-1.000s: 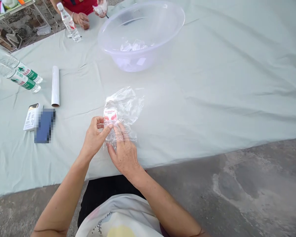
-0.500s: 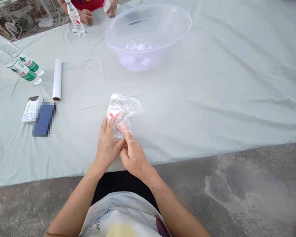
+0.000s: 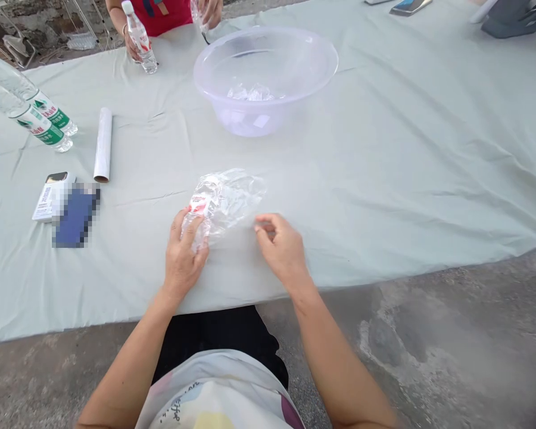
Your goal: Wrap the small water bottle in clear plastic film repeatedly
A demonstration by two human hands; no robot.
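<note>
A small clear bottle (image 3: pixel 199 204) with a red and white label lies on the cloth in front of me, its cap end pointing away. Thin clear plastic film (image 3: pixel 239 193) covers it and spreads out to the right in crumpled folds. My left hand (image 3: pixel 184 253) is closed around the lower part of the bottle and film. To the right, just off the film's edge, my right hand (image 3: pixel 282 247) hovers with thumb and fingertips curled together in a pinch. Whether a bit of film is between those fingertips I cannot make out.
A translucent purple basin (image 3: pixel 268 110) holds crumpled clear plastic. At left are a white film roll (image 3: pixel 102 146), a white box (image 3: pixel 51 196), a blurred blue item (image 3: pixel 75 217) and two water bottles (image 3: pixel 49 128). Across the table, a person's hand (image 3: pixel 133 47) touches another bottle (image 3: pixel 142 42).
My right hand has moved right, away from the bottle and my left hand. The film is spread wider to the right, and the bottle is tilted slightly more. The person opposite has reached to their bottle.
</note>
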